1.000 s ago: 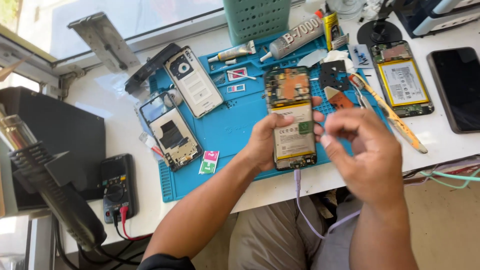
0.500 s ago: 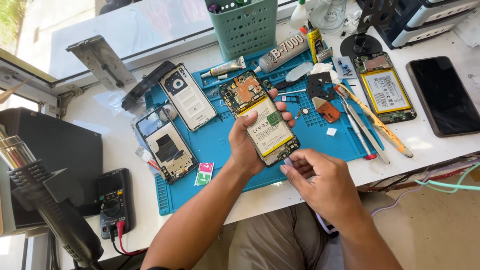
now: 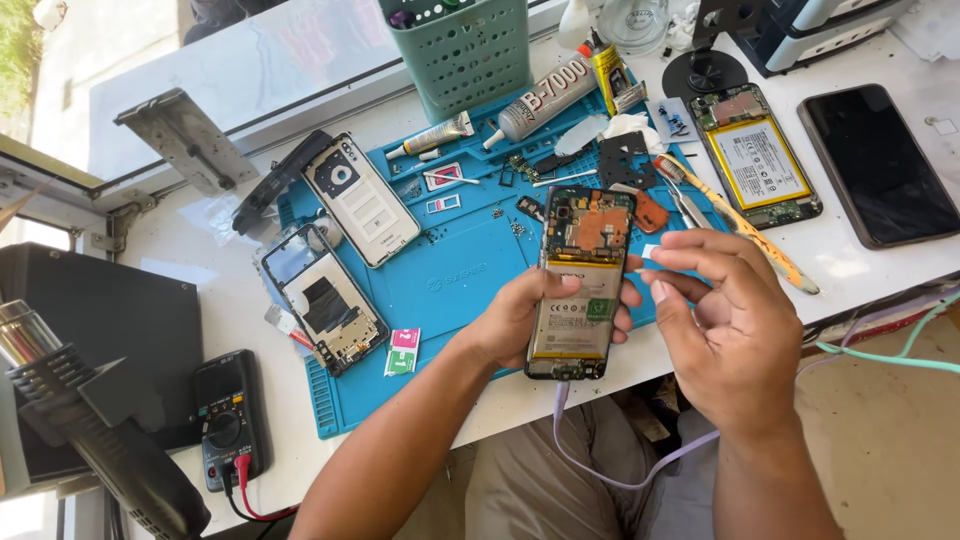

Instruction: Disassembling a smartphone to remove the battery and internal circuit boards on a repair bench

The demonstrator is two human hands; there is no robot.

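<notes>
My left hand (image 3: 515, 318) grips an opened smartphone (image 3: 580, 280) with its back off, so the battery and the orange board at the top show. A lilac cable (image 3: 600, 470) hangs from its lower end. My right hand (image 3: 725, 325) hovers just right of the phone, thumb and forefinger pinched near the phone's upper right edge. Whether a small part sits between those fingers I cannot tell. Both hands are above the front edge of a blue work mat (image 3: 450, 280).
On the mat lie a white back cover (image 3: 362, 200), a phone frame (image 3: 325, 300), glue tubes (image 3: 545, 100) and small parts. Another opened phone (image 3: 758, 155) and a black phone (image 3: 880, 165) lie at right. A green basket (image 3: 465, 50) stands behind, a multimeter (image 3: 228, 420) and hot-air gun (image 3: 100, 440) at left.
The phone in my left hand has turned upright and shifted right. My right hand rose from the table's front edge to the phone's upper right side, fingers pinched.
</notes>
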